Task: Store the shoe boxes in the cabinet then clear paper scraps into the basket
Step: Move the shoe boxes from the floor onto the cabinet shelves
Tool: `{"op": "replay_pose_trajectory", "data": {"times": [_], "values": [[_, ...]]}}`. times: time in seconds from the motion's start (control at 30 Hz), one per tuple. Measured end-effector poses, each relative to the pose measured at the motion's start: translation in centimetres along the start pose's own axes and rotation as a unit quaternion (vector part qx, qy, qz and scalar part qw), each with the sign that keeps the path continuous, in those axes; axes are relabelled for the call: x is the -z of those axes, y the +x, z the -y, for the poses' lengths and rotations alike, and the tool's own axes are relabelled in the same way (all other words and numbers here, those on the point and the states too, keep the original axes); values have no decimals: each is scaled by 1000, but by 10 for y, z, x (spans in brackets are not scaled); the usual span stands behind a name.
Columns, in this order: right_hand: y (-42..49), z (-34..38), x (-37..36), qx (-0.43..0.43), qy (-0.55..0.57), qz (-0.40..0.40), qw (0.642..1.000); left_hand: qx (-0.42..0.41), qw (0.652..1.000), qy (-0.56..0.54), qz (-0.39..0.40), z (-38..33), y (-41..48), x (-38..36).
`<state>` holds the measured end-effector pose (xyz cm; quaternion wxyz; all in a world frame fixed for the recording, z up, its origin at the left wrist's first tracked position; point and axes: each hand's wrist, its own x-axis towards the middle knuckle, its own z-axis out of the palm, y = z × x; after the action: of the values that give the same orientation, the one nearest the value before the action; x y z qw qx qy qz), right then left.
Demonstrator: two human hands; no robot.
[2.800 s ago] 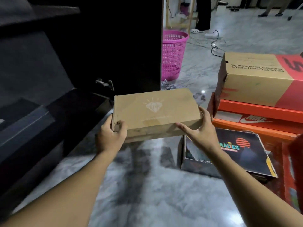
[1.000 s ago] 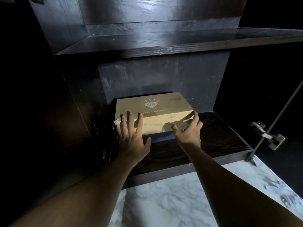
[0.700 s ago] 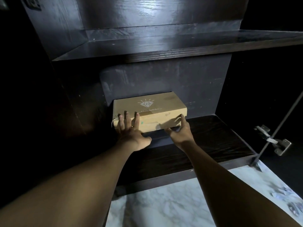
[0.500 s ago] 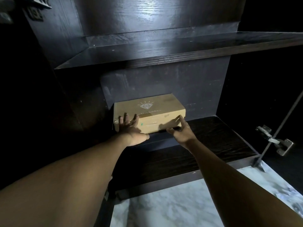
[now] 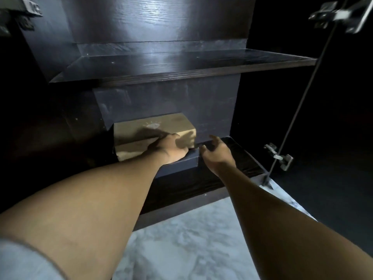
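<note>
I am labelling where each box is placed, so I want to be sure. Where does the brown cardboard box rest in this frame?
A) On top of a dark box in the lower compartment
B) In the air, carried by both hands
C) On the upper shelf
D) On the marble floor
A: the brown cardboard box lies on a dark box below the upper shelf, with the left hand against its front and the right hand off it.

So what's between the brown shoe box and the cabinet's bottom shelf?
A dark flat box: the brown shoe box sits on it, and it rests on the bottom shelf. The head view shows this.
</note>
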<state>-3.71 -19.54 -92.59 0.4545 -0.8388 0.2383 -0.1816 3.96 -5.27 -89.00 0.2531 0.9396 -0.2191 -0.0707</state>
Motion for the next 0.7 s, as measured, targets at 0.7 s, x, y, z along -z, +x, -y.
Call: {"op": "replay_pose_trajectory", "data": {"times": [0.7], "values": [[-369, -147, 264, -194, -119, -315, 921, -307, 916, -82, 246, -241, -253, -195]]}}
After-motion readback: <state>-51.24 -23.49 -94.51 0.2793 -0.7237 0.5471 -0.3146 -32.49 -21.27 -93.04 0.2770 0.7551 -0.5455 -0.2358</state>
